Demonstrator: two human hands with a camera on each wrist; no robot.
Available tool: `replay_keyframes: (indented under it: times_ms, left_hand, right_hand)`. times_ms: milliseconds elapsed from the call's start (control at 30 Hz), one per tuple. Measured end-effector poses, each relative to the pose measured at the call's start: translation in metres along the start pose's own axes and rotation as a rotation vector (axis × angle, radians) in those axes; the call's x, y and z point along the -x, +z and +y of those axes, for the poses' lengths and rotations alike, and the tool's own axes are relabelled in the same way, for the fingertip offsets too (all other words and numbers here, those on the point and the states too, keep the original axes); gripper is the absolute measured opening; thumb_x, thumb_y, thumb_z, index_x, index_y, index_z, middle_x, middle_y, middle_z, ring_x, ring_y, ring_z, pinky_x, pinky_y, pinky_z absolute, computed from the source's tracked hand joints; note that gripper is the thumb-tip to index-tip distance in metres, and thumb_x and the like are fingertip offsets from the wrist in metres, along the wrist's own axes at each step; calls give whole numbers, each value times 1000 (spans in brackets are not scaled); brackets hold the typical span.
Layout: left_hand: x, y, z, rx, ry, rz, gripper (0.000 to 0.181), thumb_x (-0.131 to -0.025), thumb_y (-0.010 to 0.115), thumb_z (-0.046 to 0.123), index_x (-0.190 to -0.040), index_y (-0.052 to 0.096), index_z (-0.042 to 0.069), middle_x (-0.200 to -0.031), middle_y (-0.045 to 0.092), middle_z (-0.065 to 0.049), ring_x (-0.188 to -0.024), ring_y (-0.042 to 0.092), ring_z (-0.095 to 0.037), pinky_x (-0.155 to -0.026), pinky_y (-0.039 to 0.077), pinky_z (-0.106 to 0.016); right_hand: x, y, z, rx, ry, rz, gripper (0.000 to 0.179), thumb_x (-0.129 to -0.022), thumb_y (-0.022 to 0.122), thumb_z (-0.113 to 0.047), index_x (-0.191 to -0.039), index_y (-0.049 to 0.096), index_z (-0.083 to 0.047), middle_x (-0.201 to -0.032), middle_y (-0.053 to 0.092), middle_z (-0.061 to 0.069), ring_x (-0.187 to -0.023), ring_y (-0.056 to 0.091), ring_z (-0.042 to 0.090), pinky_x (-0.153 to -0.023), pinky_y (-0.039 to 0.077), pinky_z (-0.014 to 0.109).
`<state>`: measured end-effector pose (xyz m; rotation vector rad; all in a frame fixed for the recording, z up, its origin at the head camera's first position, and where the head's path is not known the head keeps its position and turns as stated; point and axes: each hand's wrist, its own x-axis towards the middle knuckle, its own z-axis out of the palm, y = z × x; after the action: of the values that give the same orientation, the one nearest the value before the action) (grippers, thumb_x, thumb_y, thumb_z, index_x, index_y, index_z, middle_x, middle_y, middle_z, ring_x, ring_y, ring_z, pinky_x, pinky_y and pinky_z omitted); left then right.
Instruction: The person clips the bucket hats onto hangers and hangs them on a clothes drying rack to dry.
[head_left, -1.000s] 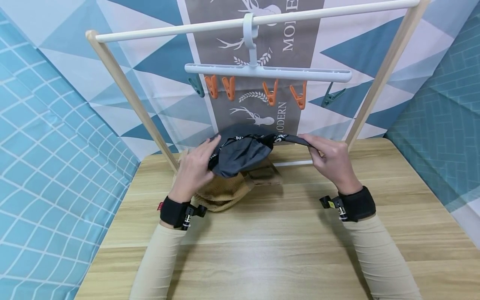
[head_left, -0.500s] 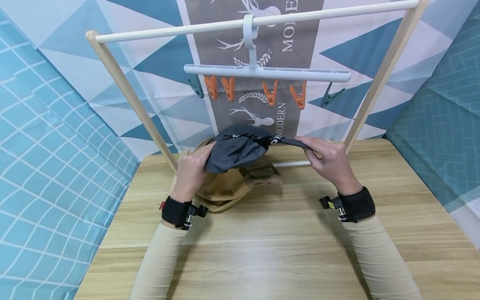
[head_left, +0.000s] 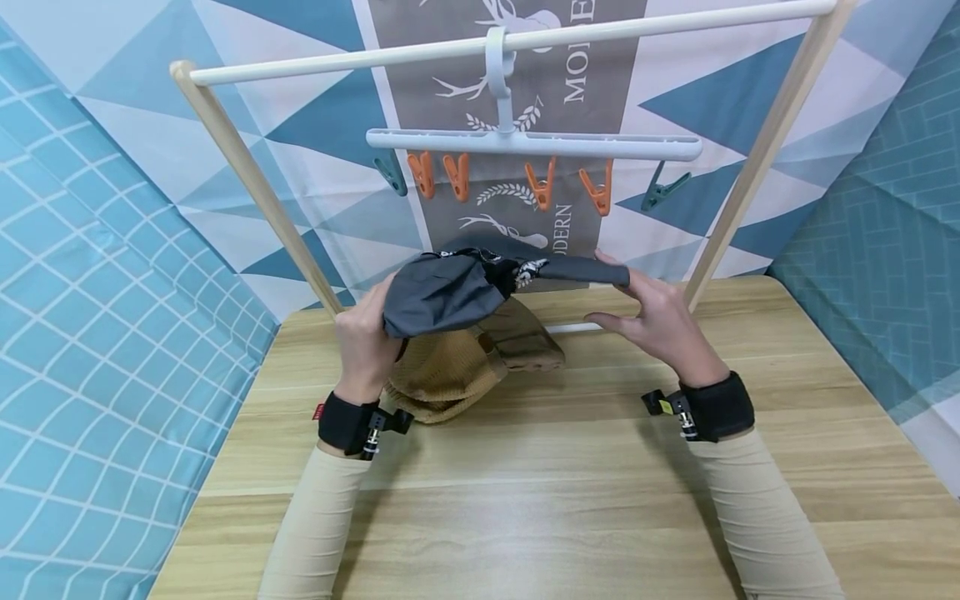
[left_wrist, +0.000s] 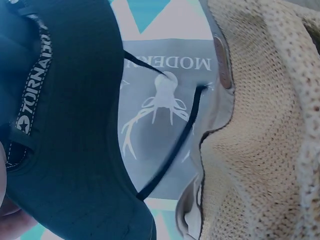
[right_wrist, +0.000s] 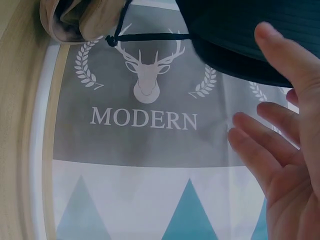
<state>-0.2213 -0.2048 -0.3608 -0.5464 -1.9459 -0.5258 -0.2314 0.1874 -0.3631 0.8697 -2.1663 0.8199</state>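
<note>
A dark grey brimmed hat (head_left: 435,296) is held up over the back of the table, its inside band showing pale lettering. "TORNADO" reads on that band (left_wrist: 34,95) in the left wrist view, where a thin dark cord (left_wrist: 172,150) dangles from the brim. My left hand (head_left: 363,346) grips the hat's left side; its fingers are mostly hidden. At the right end of the brim, my right hand (head_left: 651,315) has its fingers extended behind the edge and its thumb stretched out below. Underneath lies a tan knit hat (head_left: 442,379) beside a brown cloth piece (head_left: 522,335).
A wooden rack (head_left: 258,187) with a white top bar (head_left: 337,60) stands over the table (head_left: 510,500). From the bar hangs a pale hanger (head_left: 585,147) carrying several orange clips (head_left: 542,185) and two teal clips (head_left: 663,188). Patterned cloth (head_left: 735,92) covers the wall behind.
The grey hat has shifted left and slightly up, and my left hand has moved left with it. My right hand has let the brim loose from its pinch, thumb now spread away.
</note>
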Motion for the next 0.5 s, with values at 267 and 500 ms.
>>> replay_keyframes:
  times_ms: [267, 500]
  left_hand:
    - [-3, -2, 0, 14, -15, 15, 27, -95, 65, 10, -122, 71, 6, -98, 76, -21, -73, 72, -35, -42, 40, -42]
    - [0, -1, -1, 26, -1, 26, 29, -91, 69, 5, -120, 72, 5, -100, 77, -21, -73, 73, -36, -47, 51, -47]
  right_hand:
    - [0, -2, 2, -107, 94, 29, 94, -64, 93, -8, -147, 50, -13, -139, 62, 18, -120, 63, 35, -94, 54, 44]
    - [1, -1, 2, -161, 129, 19, 106, -61, 94, -7, -153, 42, -18, -156, 46, 9, -136, 51, 29, -102, 49, 42]
